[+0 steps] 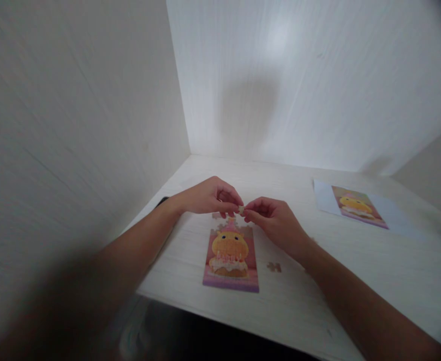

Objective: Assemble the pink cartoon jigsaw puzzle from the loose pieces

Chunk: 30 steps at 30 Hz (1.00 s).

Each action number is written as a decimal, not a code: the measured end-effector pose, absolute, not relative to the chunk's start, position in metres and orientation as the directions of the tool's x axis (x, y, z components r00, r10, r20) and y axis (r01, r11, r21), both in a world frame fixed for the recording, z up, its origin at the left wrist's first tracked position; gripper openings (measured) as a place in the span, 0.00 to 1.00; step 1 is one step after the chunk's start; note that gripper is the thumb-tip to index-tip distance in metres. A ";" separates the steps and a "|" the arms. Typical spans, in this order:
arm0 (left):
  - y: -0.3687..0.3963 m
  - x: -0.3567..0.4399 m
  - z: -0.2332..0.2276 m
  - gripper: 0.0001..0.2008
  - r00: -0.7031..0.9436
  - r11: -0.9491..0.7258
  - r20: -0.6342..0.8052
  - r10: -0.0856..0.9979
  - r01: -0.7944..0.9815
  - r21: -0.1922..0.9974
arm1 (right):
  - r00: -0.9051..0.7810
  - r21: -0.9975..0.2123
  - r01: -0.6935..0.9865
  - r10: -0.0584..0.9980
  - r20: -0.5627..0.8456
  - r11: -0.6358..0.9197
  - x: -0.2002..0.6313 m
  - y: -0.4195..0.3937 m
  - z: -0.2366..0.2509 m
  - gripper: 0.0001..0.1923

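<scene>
Between my fingertips is a small jigsaw puzzle piece [241, 210], pinched by both hands just above the far end of the puzzle. My left hand [223, 196] comes in from the left with thumb and fingers on the piece. From the other side, my right hand [271, 215] grips it by thumb and forefinger. Below them lies a partly joined jigsaw puzzle [230, 255] showing a yellow animal behind a cake. Its far edge is uneven, and my left fingers partly cover that area. A loose piece or joined pair [274, 266] rests right of the puzzle.
A white sheet with a printed picture [358, 206] of the same animal lies at the right. Another loose piece [313, 241] is partly hidden by my right forearm. A dark-edged object [163, 200] sits under my left forearm. White walls [250, 120] enclose the table's back and left.
</scene>
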<state>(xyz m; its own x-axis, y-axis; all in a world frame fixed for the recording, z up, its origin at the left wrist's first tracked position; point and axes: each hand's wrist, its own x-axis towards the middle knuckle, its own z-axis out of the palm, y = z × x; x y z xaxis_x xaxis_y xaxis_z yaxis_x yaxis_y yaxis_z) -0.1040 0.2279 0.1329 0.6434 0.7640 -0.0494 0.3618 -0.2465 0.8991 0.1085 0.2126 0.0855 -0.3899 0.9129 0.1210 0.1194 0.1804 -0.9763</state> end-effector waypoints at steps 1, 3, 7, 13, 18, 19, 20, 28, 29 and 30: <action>0.228 -0.104 0.133 0.15 0.640 -0.251 -0.053 0.767 0.374 0.893 | -0.390 -0.973 0.137 0.913 0.118 0.185 0.108 0.212 0.085 0.09; 0.230 -0.106 0.132 0.14 0.639 -0.272 -0.049 0.768 0.394 0.878 | -0.393 -0.961 0.183 0.912 0.120 0.206 0.107 0.212 0.086 0.08; 0.236 -0.114 0.129 0.12 0.640 -0.315 -0.066 0.766 0.464 0.828 | -0.400 -0.836 0.380 0.885 0.238 0.397 0.108 0.210 0.086 0.05; 0.243 -0.127 0.125 0.11 0.620 -0.316 -0.168 0.767 0.593 0.741 | -0.494 -0.629 0.477 0.779 0.385 0.613 0.108 0.208 0.083 0.07; 0.245 -0.127 0.124 0.11 0.608 -0.375 -0.211 0.766 0.688 0.622 | -0.452 -0.629 0.517 0.809 0.375 0.581 0.110 0.210 0.083 0.07; 0.245 -0.127 0.125 0.10 0.605 -0.382 -0.214 0.767 0.699 0.605 | -0.449 -0.633 0.518 0.812 0.373 0.576 0.111 0.210 0.082 0.07; 0.245 -0.126 0.125 0.10 0.600 -0.388 -0.214 0.771 0.709 0.589 | -0.448 -0.636 0.517 0.814 0.370 0.573 0.111 0.211 0.082 0.08; 0.240 -0.124 0.133 0.09 0.576 -0.444 -0.154 0.803 0.750 0.490 | -0.471 -0.611 0.545 0.813 0.343 0.574 0.111 0.210 0.081 0.08; 0.239 -0.124 0.134 0.10 0.576 -0.450 -0.150 0.804 0.753 0.480 | -0.468 -0.611 0.548 0.815 0.341 0.571 0.111 0.209 0.081 0.08; 0.237 -0.123 0.135 0.11 0.576 -0.456 -0.150 0.804 0.758 0.467 | -0.466 -0.611 0.551 0.817 0.340 0.568 0.111 0.209 0.081 0.08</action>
<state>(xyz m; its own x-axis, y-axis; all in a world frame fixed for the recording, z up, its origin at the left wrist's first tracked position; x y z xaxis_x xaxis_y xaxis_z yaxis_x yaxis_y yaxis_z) -0.1233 0.2373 0.1352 0.5756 0.8038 -0.1503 0.7580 -0.4556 0.4668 0.1112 0.2093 0.0811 -0.4663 0.8169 0.3395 0.5506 0.5684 -0.6113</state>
